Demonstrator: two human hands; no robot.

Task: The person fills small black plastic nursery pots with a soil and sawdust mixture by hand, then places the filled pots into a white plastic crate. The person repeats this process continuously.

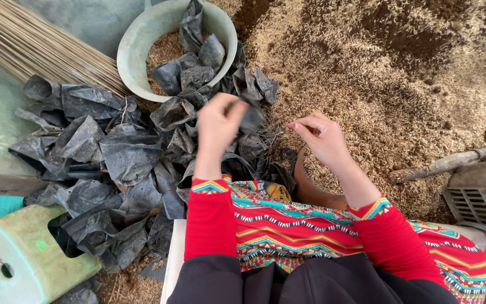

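My left hand [219, 126] is raised in front of me, its fingers pinched on the edge of a small black plastic bag [251, 117]. My right hand [322, 137] hovers just to the right, fingers curled and apart, over a heap of rice husk [389, 73]; whether it holds anything I cannot tell. A large pile of crumpled black plastic bags [113, 152] lies to the left. More bags fill a pale green basin [142, 39] beyond my hands, with husk inside it.
A bundle of thin sticks [40, 45] lies at the top left. A green plastic stool [23, 259] sits at the bottom left. A grey plastic crate [479, 208] and a wooden stick [445, 163] lie at the right.
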